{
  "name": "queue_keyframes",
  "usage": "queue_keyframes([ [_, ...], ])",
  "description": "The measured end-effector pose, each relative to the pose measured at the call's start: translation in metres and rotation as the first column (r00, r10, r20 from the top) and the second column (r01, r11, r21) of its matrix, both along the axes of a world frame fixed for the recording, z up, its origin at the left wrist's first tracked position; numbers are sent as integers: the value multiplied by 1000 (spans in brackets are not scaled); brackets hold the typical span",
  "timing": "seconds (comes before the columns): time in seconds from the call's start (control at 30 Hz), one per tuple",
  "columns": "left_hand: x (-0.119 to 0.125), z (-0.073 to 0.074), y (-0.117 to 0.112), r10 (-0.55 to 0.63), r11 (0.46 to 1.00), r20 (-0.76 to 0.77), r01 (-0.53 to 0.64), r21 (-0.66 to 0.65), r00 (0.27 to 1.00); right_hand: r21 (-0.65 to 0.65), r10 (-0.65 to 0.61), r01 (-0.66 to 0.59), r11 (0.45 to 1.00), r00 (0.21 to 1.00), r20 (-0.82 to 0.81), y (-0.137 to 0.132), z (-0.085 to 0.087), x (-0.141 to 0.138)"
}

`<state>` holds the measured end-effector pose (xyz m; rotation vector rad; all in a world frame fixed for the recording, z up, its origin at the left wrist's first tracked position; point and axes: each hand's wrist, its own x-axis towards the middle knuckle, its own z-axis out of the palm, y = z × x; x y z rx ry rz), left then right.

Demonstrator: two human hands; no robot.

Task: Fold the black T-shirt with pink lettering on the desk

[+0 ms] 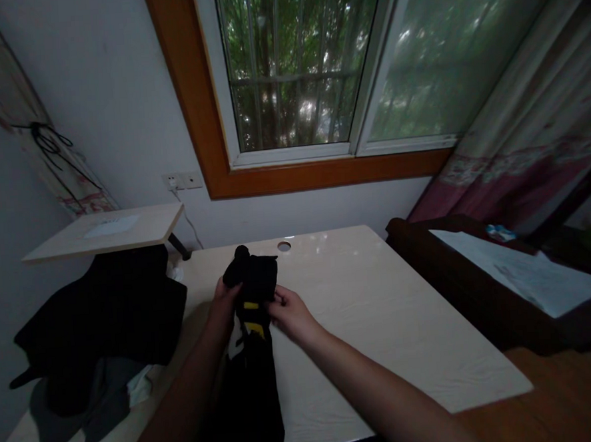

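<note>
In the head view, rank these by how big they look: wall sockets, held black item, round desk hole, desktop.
Largest to smallest:
1. desktop
2. held black item
3. wall sockets, both plates together
4. round desk hole

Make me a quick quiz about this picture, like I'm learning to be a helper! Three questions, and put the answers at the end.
1. True or false: the left grip and the right grip are both on the black item.

2. Which colour are the patches just below the black item?
A) red
B) yellow
C) blue

3. Fill in the blank: the round hole is in the ____.

Key: 1. True. 2. B. 3. Desk.
</note>
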<state>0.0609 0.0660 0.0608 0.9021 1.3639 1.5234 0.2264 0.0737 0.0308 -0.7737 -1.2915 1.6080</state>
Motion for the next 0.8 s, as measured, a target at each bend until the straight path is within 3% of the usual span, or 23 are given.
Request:
queue_keyframes([
  [0.1,-8,-3,-11,41,995,-99,-32,91,994,82,-164,162,983,986,18,10,35,9],
  [0.17,-13,-3,-21,-30,976,-248,82,203,968,134,-229,221,966,972,49,15,55,13],
  [0.23,-16,-4,-30,-133,915,-462,288,283,877,187,-217,197,962,972,94,17,69,13],
  [0.33,-17,-7,-37,-64,838,-677,407,362,734,373,-97,-2,928,964,246,12,81,8],
  [0.43,-19,-9,-38,47,856,-637,297,422,769,590,-7,-265,763,909,417,3,87,4],
  [0.5,-23,-8,-40,56,911,-596,203,358,801,658,15,-352,666,888,460,-1,90,5],
  [0.53,-26,-6,-41,64,935,-583,156,320,810,676,13,-359,644,888,460,-1,90,7],
  [0.6,-32,-1,-43,115,962,-563,50,270,818,704,-47,-291,648,907,419,0,87,13],
  [0.7,-37,10,-46,272,953,-496,-159,259,825,701,-205,-119,703,910,360,3,68,21],
  [0.77,-36,18,-47,312,947,-415,-246,204,855,650,-189,-114,751,907,377,3,47,20],
  [0.8,-34,21,-48,300,953,-368,-256,164,880,605,-121,-155,781,913,389,2,35,18],
])
